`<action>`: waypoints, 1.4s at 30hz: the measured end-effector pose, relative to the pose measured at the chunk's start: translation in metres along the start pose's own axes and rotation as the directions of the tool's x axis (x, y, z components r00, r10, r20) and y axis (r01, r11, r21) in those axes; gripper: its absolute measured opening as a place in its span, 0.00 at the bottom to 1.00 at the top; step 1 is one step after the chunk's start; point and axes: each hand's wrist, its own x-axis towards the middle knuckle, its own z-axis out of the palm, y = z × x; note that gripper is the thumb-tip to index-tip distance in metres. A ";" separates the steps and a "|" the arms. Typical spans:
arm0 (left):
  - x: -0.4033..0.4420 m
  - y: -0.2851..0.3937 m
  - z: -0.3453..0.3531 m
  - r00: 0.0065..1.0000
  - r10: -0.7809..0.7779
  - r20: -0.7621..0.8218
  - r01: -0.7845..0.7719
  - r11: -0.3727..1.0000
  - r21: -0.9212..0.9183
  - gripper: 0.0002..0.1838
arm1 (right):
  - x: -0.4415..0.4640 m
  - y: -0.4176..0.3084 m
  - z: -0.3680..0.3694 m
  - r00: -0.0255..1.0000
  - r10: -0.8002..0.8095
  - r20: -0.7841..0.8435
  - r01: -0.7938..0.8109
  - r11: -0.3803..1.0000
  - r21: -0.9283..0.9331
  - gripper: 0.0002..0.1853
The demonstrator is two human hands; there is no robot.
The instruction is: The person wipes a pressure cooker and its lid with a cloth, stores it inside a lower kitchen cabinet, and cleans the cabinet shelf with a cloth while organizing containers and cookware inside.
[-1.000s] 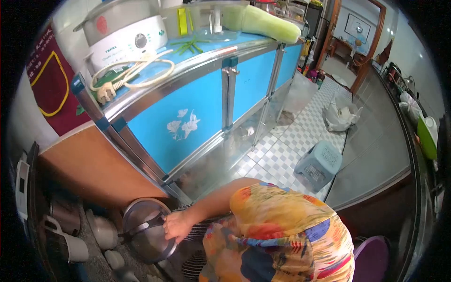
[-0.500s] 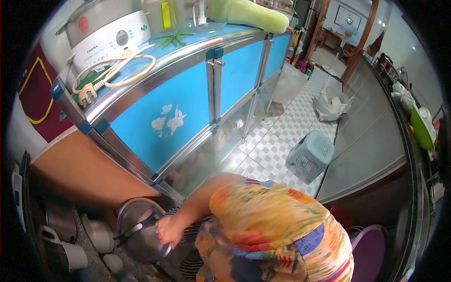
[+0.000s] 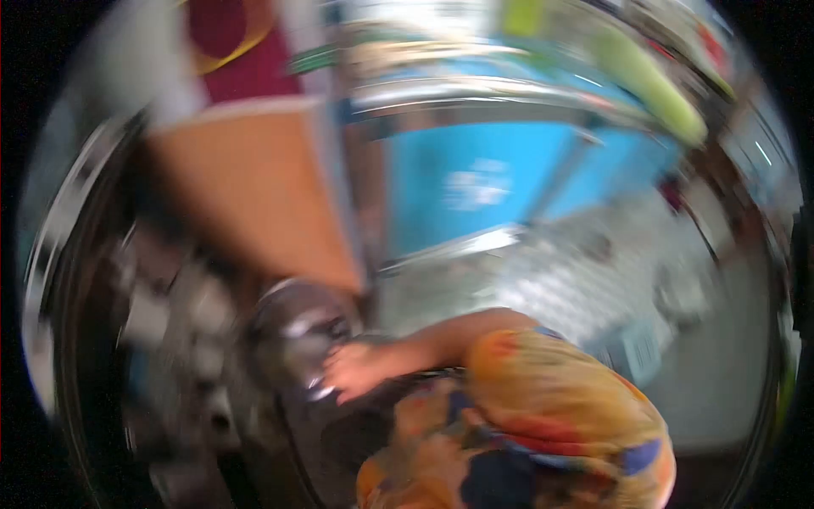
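Note:
My right hand (image 3: 354, 370) reaches down to the left, on the near right side of a round metal pot (image 3: 292, 310) standing low by the orange panel. Its fingers curl over the pot's edge, though motion smears their outline. A dark handle-like piece (image 3: 336, 327) shows just above the fingers, too blurred to tell what it belongs to. My patterned yellow sleeve (image 3: 551, 382) fills the lower right. My left hand is out of sight.
Blurred pale cookware (image 3: 148, 318) lies left of the pot. A blue-panelled cabinet (image 3: 424, 191) stands behind, with a long green gourd (image 3: 649, 85) on top. Farther right are a blue-grey stool (image 3: 640, 349) and a white bag (image 3: 682, 288) on the tiled floor.
The view has swung left and down, so the cabinet and stool sit farther right in the picture. My right hand is still at the pot, and everything is now blurred.

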 end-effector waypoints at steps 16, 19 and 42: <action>-0.020 -0.029 -0.034 0.914 -0.389 0.117 0.386 0.921 0.048 0.50 | 0.071 -0.050 0.026 0.924 -0.283 0.255 0.296 0.955 -0.011 0.27; -0.020 -0.033 -0.027 0.920 -0.381 0.095 0.378 0.925 0.045 0.51 | 0.086 -0.063 0.031 0.874 -0.317 0.368 0.320 0.946 0.055 0.26; -0.013 -0.021 -0.074 0.883 -0.338 0.327 0.303 0.941 0.153 0.48 | 0.152 -0.101 0.149 0.731 -0.406 0.548 0.155 0.881 0.447 0.22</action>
